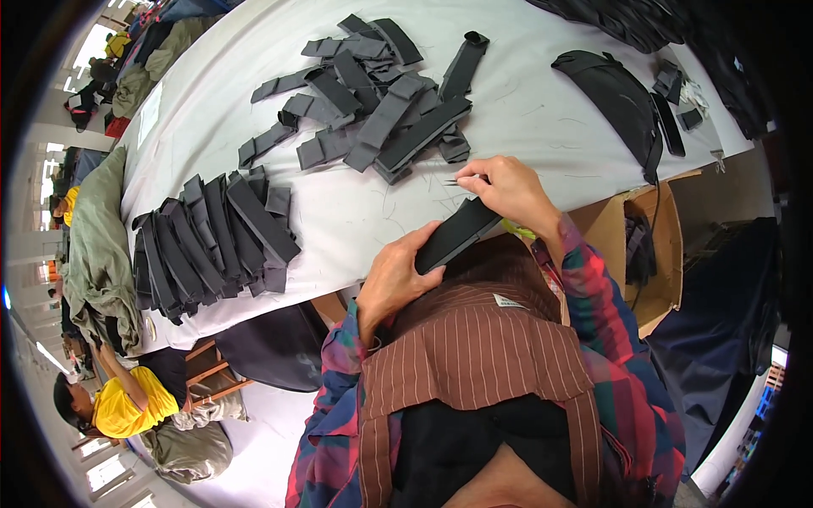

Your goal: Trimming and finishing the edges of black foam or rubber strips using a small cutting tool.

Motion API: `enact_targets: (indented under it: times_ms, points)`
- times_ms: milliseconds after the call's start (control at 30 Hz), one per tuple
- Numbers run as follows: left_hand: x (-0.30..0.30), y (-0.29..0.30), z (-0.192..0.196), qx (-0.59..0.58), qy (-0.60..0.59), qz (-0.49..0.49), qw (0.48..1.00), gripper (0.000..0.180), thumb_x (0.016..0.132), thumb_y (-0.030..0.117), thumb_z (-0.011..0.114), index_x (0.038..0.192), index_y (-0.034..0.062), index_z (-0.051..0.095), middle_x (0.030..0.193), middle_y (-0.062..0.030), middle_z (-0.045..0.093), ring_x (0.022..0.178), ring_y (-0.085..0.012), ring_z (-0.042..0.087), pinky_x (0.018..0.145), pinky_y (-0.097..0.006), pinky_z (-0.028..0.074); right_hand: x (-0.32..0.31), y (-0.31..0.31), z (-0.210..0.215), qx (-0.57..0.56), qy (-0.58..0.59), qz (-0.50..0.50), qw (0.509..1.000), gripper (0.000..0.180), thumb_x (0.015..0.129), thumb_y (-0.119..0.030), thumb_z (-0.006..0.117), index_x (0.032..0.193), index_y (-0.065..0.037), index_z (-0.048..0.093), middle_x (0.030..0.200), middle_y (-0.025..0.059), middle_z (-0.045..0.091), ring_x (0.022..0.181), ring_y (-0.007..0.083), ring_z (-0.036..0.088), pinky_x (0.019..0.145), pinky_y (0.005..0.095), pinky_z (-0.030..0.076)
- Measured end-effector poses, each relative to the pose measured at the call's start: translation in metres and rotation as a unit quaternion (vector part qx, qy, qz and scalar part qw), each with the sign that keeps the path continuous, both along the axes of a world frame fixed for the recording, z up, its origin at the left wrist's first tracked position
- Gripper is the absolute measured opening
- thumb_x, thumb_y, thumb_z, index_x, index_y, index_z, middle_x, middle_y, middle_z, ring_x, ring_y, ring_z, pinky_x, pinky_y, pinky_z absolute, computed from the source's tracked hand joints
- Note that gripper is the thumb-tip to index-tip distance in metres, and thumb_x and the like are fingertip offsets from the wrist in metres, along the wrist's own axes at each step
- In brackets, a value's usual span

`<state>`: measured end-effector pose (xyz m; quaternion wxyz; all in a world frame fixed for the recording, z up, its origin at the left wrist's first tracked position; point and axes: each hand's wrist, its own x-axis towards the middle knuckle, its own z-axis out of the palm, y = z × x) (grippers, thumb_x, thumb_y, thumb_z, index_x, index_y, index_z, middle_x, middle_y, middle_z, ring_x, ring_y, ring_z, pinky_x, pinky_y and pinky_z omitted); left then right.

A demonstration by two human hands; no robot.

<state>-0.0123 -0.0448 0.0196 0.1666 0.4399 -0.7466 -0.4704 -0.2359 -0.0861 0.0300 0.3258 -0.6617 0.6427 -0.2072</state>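
Observation:
My left hand (pixel 395 275) is closed on one end of a dark folded fabric strip (pixel 460 234), held slanting over the table's near edge. My right hand (pixel 514 193) is by the strip's far end, its thumb and forefinger pinched around a small pointed tool (pixel 454 181) that looks like thread snips. Most of the tool is hidden in the palm. Just beyond my hands lies a loose heap of similar dark strips (pixel 373 102), crossing one another. To the left, more strips are laid in an overlapping row (pixel 207 241).
The white-covered table (pixel 339 203) has thread bits scattered on it. A black curved fabric piece (pixel 610 106) and a phone-like dark object (pixel 668 124) lie at right. An open cardboard box (pixel 669 254) stands below the right edge. At lower left sits a person in yellow (pixel 135 402) near olive cloth (pixel 100 245).

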Motion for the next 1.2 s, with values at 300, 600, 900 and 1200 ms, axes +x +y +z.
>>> enact_targets:
  times_ms: [300, 600, 900, 1200]
  points:
    - [0.000, 0.006, -0.001, -0.061, -0.037, -0.002, 0.997, 0.061, 0.070, 0.015, 0.068, 0.127, 0.0049, 0.049, 0.106, -0.0195, 0.062, 0.091, -0.0379, 0.060, 0.079, -0.041, 0.048, 0.012, -0.005, -0.005, 0.012, -0.001, -0.002, 1.000, 0.022, 0.081, -0.028, 0.061, 0.087, -0.010, 0.072, 0.071, 0.0124, 0.065, 0.069, 0.0289, 0.063, 0.064, 0.0391, 0.047]
    - [0.011, 0.002, -0.018, -0.179, 0.006, 0.158, 0.971, 0.060, 0.067, 0.009, 0.073, 0.123, -0.0001, 0.051, 0.096, -0.0150, 0.054, 0.082, -0.0251, 0.059, 0.074, -0.034, 0.048, 0.007, 0.016, -0.004, -0.047, -0.309, -0.051, 0.948, 0.016, 0.088, -0.008, 0.061, 0.102, -0.002, 0.064, 0.073, -0.0043, 0.054, 0.068, 0.0031, 0.044, 0.062, 0.0192, 0.037]
    - [0.000, 0.028, -0.009, 0.162, 0.244, 0.245, 0.924, 0.049, 0.076, 0.001, 0.070, 0.109, 0.0032, 0.033, 0.077, -0.0098, 0.061, 0.057, -0.0151, 0.061, 0.050, -0.025, 0.051, 0.042, 0.053, -0.005, -0.272, -0.049, 0.030, 0.961, 0.019, 0.078, -0.011, 0.067, 0.097, -0.009, 0.066, 0.079, 0.0071, 0.061, 0.069, 0.0246, 0.058, 0.062, 0.0338, 0.046]
    - [0.008, 0.056, -0.012, 0.200, 0.296, 0.227, 0.906, 0.047, 0.079, 0.002, 0.070, 0.110, 0.0045, 0.036, 0.082, -0.0127, 0.064, 0.057, -0.0164, 0.063, 0.050, -0.026, 0.053, 0.048, 0.074, -0.007, -0.342, -0.015, 0.003, 0.939, 0.018, 0.077, -0.013, 0.068, 0.095, -0.011, 0.066, 0.077, 0.0056, 0.061, 0.069, 0.0258, 0.059, 0.060, 0.0356, 0.045]
